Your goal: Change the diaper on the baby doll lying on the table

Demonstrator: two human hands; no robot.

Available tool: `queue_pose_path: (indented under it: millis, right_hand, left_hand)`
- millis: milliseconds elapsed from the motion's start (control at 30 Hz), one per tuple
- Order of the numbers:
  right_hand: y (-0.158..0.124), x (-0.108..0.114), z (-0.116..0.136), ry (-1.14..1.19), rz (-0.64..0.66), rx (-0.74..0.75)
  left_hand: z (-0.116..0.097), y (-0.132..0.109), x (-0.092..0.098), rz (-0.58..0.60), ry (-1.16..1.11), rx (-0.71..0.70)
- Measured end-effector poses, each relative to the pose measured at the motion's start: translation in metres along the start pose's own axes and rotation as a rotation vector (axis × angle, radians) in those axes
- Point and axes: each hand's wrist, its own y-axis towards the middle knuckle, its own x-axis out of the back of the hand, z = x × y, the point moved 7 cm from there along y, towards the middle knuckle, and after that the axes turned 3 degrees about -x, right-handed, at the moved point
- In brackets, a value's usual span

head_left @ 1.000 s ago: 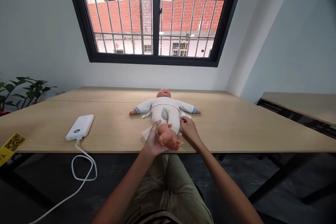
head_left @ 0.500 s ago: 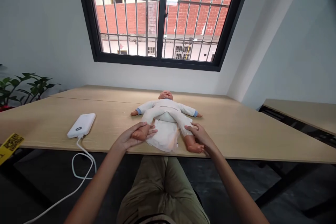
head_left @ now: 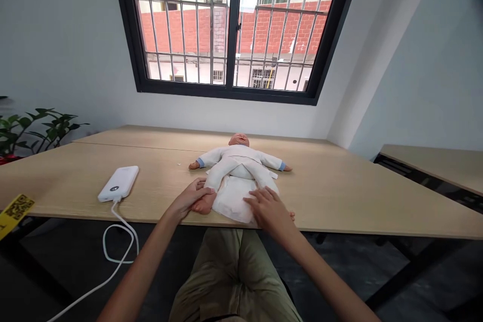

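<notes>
on the wooden table point(head_left: 339, 191) a doll point(head_left: 238, 152) lies face-up, left hand point(head_left: 191, 197) curled round one leg point(head_left: 220, 173), right hand point(head_left: 269, 210) loosely spread at a white pad point(head_left: 232, 202), seemingly arranging it, which calls for legs kept apart.

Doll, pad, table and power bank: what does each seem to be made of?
Doll: probably vinyl or soft plastic at the foot, smooth with slight sheen; its clothes look like matte cloth, softly folded.
Pad: perhaps nonwoven or papery, matte white with thin, uneven edges.
Table: pale, woodlike top; solid wood or laminate, I can't tell.
Power bank: likely hard plastic, smooth, with rounded corners.
</notes>
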Motion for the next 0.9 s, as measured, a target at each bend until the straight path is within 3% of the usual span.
queue_pose_path:
  millis: [167,267,400,600,733,900]
  right_hand:
    - [0.007,-0.016,0.017,0.103,0.049,0.075]
    - [0.012,-0.016,0.019,0.141,0.092,0.073]
    - [0.017,0.003,0.002,0.256,-0.018,-0.01]
    - [0.016,0.041,-0.037,0.615,-0.173,-0.17]
    - [0.027,0.055,-0.05,0.725,-0.252,-0.169]
    - [0.064,0.062,-0.084,0.717,-0.323,-0.189]
  left_hand:
    - [-0.017,-0.002,-0.003,-0.125,0.375,-0.274]
    - [-0.035,-0.004,-0.015,-0.043,0.769,-0.487]
    - [-0.042,0.001,-0.024,0.122,1.066,-0.54]
    - [-0.047,0.027,-0.042,0.341,0.983,-0.568]
    - [-0.057,0.048,-0.055,0.306,0.865,-0.577]
    - [-0.062,0.083,-0.06,0.285,0.672,-0.515]
